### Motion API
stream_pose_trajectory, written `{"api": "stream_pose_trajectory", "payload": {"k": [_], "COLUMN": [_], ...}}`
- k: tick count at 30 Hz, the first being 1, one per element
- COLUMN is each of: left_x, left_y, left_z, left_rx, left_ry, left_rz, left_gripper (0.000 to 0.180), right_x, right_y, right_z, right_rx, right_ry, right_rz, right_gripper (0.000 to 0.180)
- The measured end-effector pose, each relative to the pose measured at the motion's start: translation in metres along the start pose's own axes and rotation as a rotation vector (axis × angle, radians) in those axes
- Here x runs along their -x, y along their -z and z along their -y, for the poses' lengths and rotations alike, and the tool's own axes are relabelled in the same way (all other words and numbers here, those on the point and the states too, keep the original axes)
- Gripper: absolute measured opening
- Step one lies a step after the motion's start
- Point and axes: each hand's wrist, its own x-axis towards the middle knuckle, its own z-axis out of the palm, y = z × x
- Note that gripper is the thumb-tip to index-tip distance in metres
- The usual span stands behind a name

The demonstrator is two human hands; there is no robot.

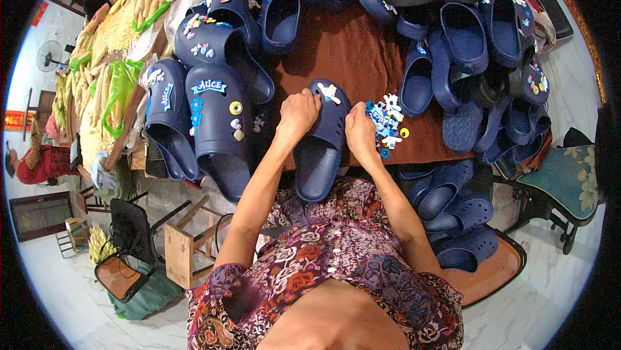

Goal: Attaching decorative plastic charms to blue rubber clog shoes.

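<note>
A dark blue clog [323,135] lies in front of me, toe pointing away, with a white character charm [329,94] on its top. My left hand [299,114] is closed on the clog's left side near the toe, thumb beside the charm. On the opposite side, my right hand [361,131] is closed with its fingertips against the clog's edge; the finger pads are hidden. Just right of that hand sits a pile of blue, white and yellow charms [387,123]. Large decorated blue clogs [218,114] stand to the left of my left hand.
A brown cloth [336,46] covers the table. Many blue clogs [462,43] are heaped at the right and far side. More clogs [462,220] rest on a chair at lower right. At left are a heap of pale strips [107,85], a wooden stool [187,246] and other people.
</note>
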Motion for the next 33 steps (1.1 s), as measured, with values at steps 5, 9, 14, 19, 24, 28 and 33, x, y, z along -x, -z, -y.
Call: {"api": "stream_pose_trajectory", "payload": {"k": [5,9,14,19,24,28,33], "left_x": [-0.005,0.004,0.009,0.016,0.025,0.022,0.041], "left_y": [-0.006,0.006,0.042,-0.015,-0.063,-0.064,-0.035], "left_z": [0.015,0.009,-0.063,-0.113,-0.134,-0.137,-0.138], "left_rx": [0.028,0.098,0.243,0.260,0.040,0.107,-0.006], "left_ry": [0.009,0.046,-0.021,-0.241,-0.219,-0.162,-0.292], "left_rz": [-0.033,-0.095,-0.051,-0.007,-0.071,0.024,0.051], "left_gripper": [0.038,0.031,0.019,0.012,0.016,0.020,0.031], "right_x": [-0.007,-0.022,-0.028,-0.037,-0.048,-0.054,-0.074], "right_y": [0.018,0.050,0.068,0.078,0.094,0.107,0.082], "right_z": [-0.009,-0.026,-0.042,-0.044,-0.050,-0.015,0.007], "right_rx": [0.125,0.385,0.373,0.363,0.284,0.312,0.116], "right_ry": [0.124,0.206,0.264,0.293,0.252,0.170,0.264], "right_rz": [-0.024,-0.088,-0.113,0.001,0.193,0.189,0.227], "right_gripper": [0.015,0.019,0.019,0.019,0.024,0.023,0.035]}}
